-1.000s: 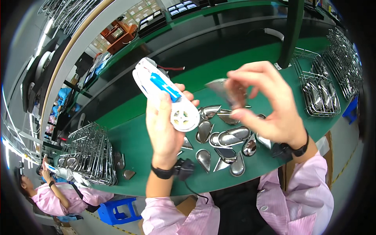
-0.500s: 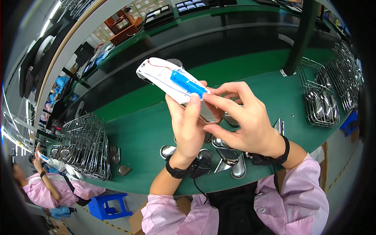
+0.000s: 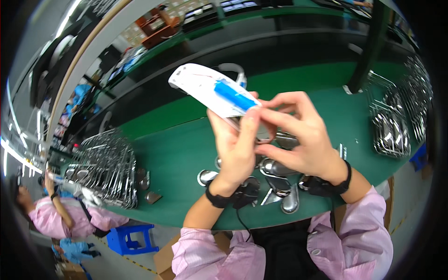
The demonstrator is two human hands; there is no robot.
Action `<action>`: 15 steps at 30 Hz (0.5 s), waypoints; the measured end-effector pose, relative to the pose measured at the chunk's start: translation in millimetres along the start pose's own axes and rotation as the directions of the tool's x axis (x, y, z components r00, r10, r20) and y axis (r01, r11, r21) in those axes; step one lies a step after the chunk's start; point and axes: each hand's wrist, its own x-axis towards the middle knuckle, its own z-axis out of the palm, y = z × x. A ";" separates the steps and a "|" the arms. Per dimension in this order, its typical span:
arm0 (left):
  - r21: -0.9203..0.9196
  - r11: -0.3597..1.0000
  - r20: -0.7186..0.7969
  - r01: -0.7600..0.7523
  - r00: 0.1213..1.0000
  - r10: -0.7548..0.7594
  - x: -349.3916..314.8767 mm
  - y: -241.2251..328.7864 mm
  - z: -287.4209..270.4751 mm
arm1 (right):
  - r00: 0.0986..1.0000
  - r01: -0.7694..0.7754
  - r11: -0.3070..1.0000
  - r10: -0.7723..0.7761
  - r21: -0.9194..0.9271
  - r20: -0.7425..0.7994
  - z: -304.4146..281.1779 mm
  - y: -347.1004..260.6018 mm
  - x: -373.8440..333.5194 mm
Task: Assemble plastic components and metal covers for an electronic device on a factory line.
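A long white plastic housing [image 3: 198, 91] with a blue battery-like block [image 3: 233, 95] on it is held tilted above the bench. My left hand [image 3: 235, 149] is closed round its near end, thumb on top. My right hand [image 3: 303, 133] is closed at that same end, index fingertip by the blue block's tip and thumb lower down at a shiny piece [image 3: 263, 130] under the housing. Much of this shiny piece is hidden by the fingers. Several chrome-like shells [image 3: 290, 200] lie on the green bench below my wrists.
Wire racks [image 3: 105, 168] stand at the left of the green bench [image 3: 177, 158], and more racks with shiny parts [image 3: 391, 130] at the right. A dark post [image 3: 372, 51] rises at the back right. A person in pink [image 3: 56, 214] works at far left, near a blue stool [image 3: 133, 239].
The whole view has shifted a little, so hands and housing appear slightly farther right. Both hands keep their hold, and the housing looks blurred now.
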 end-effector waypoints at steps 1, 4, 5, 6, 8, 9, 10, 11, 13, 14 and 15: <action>0.072 0.997 -0.058 -0.017 0.998 0.021 -2.3 1.1 -4.9 | 0.998 -0.061 0.996 0.058 0.069 0.038 2.5 -3.3 0.2; -0.066 0.998 0.053 0.015 0.999 -0.012 -1.1 2.8 -4.1 | 0.923 -0.366 0.867 0.384 0.338 0.015 7.6 -6.6 -7.7; -0.078 0.997 -0.020 -0.022 1.000 0.020 -4.7 7.9 0.4 | 0.893 -0.439 0.813 0.443 0.383 0.083 12.1 -5.7 -10.1; -0.127 0.988 -0.001 -0.092 0.996 0.093 -4.2 1.1 3.9 | 0.857 -0.516 0.772 0.459 0.372 0.235 3.0 -1.4 -14.7; -0.221 0.971 0.118 0.088 0.991 -0.063 -10.0 14.3 5.1 | 0.807 -0.580 0.724 0.452 0.373 0.380 -2.7 12.8 -28.9; -0.233 0.970 0.140 0.075 0.989 -0.043 -7.7 12.3 11.2 | 0.780 -0.625 0.693 0.532 0.359 0.331 -5.1 26.2 -48.8; -0.241 0.968 0.155 0.063 0.988 -0.026 -5.5 7.4 14.9 | 0.762 -0.647 0.653 0.568 0.393 0.310 -3.3 29.0 -56.1; -0.278 0.957 0.102 -0.084 0.988 0.117 -4.6 -0.7 20.4 | 0.745 -0.665 0.619 0.595 0.419 0.302 -0.8 27.4 -57.0; -0.279 0.959 0.092 -0.046 0.993 0.074 -9.5 -3.0 14.3 | 0.761 -0.648 0.639 0.536 0.414 0.364 -3.5 39.2 -60.0; -0.283 0.958 0.100 -0.044 0.992 0.075 -11.0 -4.7 13.6 | 0.766 -0.642 0.647 0.511 0.412 0.390 -3.4 41.5 -59.0; -0.289 0.957 0.113 -0.038 0.991 0.074 -12.4 -5.7 13.4 | 0.758 -0.652 0.638 0.534 0.410 0.374 -1.3 38.4 -57.4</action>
